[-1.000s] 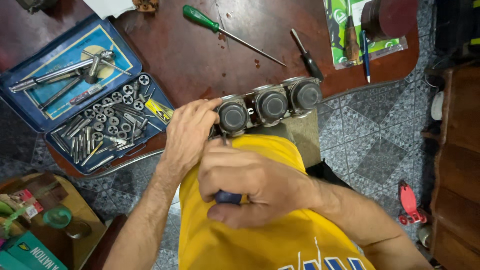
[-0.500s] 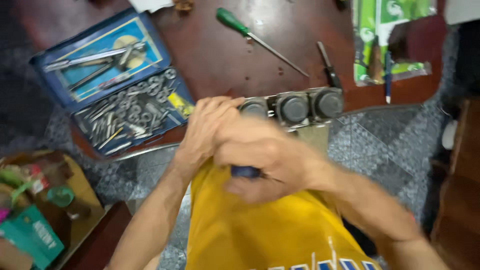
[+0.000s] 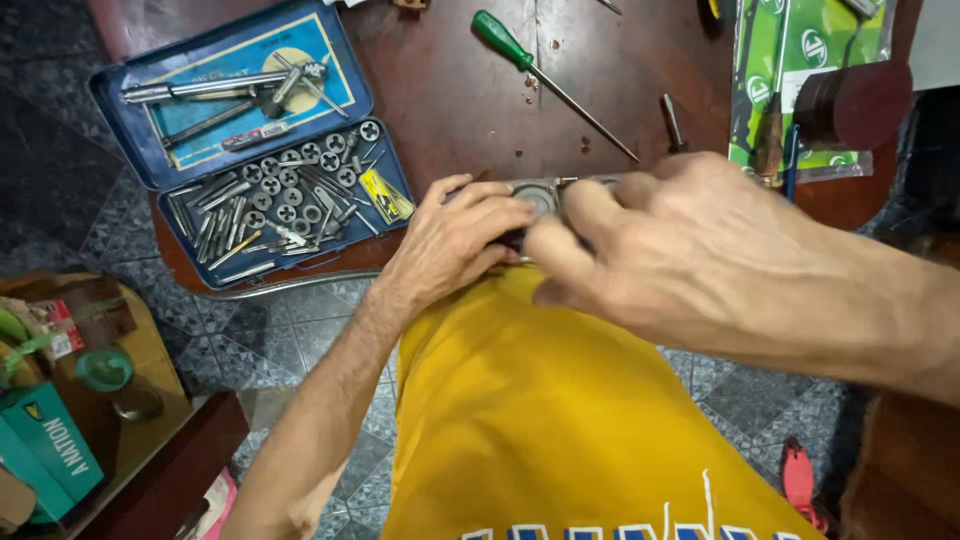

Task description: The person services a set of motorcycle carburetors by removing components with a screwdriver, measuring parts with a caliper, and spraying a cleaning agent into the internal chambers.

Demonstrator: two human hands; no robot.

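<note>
A grey metal part (image 3: 540,195) with round openings lies at the near edge of the dark wooden worktop (image 3: 450,90). The left hand (image 3: 455,245) grips its left end, fingers (image 3: 490,215) curled over it. The right hand (image 3: 690,250) covers the rest, fingers (image 3: 560,245) pressed together on it. Far left sits an open blue tap-and-die case (image 3: 250,150); beyond lies a green-handled screwdriver (image 3: 520,50).

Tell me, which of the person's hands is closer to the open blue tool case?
Left. The left hand grips the metal part at the table edge just right of the blue tool case; the right hand sits farther right, beyond the left.
</note>
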